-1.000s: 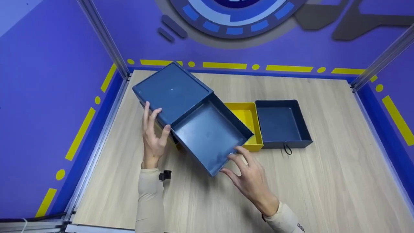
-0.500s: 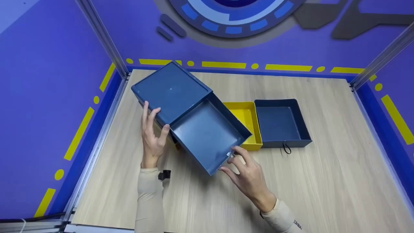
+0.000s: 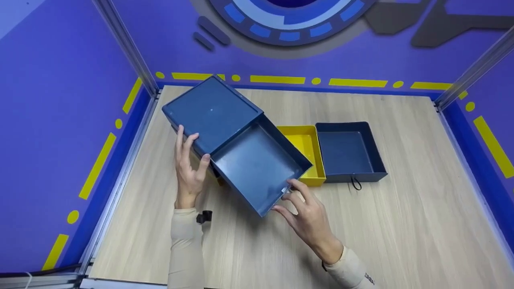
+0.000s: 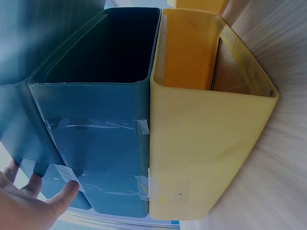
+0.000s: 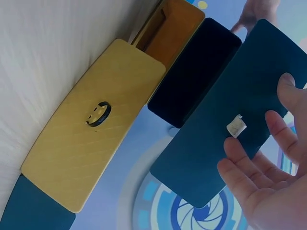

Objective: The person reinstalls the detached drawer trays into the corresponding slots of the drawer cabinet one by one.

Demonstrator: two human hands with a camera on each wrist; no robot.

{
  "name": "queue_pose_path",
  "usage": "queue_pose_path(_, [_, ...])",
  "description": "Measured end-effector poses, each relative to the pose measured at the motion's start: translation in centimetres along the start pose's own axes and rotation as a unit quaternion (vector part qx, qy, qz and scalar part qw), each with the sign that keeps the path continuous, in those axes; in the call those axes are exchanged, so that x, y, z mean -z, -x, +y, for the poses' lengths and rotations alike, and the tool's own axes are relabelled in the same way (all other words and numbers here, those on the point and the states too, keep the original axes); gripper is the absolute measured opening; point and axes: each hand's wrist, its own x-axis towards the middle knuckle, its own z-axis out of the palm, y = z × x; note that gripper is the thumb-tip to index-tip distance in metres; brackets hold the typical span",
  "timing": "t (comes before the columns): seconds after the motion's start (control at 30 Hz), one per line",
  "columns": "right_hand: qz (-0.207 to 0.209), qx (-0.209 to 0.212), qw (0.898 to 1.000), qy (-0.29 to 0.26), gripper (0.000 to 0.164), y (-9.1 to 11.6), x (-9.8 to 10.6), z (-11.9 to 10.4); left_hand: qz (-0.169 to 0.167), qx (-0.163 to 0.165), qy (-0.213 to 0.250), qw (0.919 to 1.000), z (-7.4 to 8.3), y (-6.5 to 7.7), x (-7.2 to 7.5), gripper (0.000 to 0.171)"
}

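Note:
A dark blue drawer [image 3: 261, 168] is pulled far out of its dark blue case [image 3: 213, 114]. That case sits atop a second dark blue case [image 4: 96, 105] and a yellow case [image 4: 201, 143]; clear tape crosses the blue sides. My left hand [image 3: 188, 172] rests on the top case's left side, fingers spread. My right hand [image 3: 307, 216] is at the drawer's front panel. In the right wrist view its spread, bent fingertips [image 5: 235, 146] touch the outer face, close to a small pale piece of tape [image 5: 236, 126]. The drawer's inside shows nothing in it.
A yellow drawer [image 3: 313, 152] and another dark blue drawer [image 3: 347, 154] stand side by side on the wood-grain table [image 3: 409, 208], right of the stack. A black loop [image 3: 356, 184] hangs from the blue one's front. Blue panel walls [image 3: 257, 64] enclose the table behind and at the sides.
The head view shifts slightly. Both hands, the pulled-out drawer and the stack keep the same positions relative to each other.

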Motion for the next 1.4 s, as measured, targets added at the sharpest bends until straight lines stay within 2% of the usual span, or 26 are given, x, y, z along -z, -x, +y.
queue_pose_path(0.37, [0.014,-0.024,1.0,-0.003,0.039,-0.6,0.0,-0.5,0.001,0.006,0.001,1.0,0.3,-0.1,-0.1,0.074])
queue_pose_path(0.53, [0.03,-0.044,0.998,-0.013,0.046,-0.9,-0.1,-1.0,0.002,0.006,-0.001,1.0,0.3,0.1,-0.2,0.075])
queue_pose_path(0.97, [0.051,-0.066,0.995,-0.053,0.037,-0.8,-1.3,-1.7,0.008,0.002,0.001,1.0,0.3,-0.1,-0.2,0.07])
queue_pose_path(1.2, [0.048,-0.057,0.996,-0.053,0.043,-0.1,-2.0,-2.1,0.004,0.007,0.001,1.0,0.2,0.0,-0.1,0.07])
queue_pose_path(1.4, [0.062,-0.042,0.996,-0.047,0.044,0.2,-2.5,-1.9,0.001,0.002,0.006,1.0,0.1,0.1,0.0,0.065])
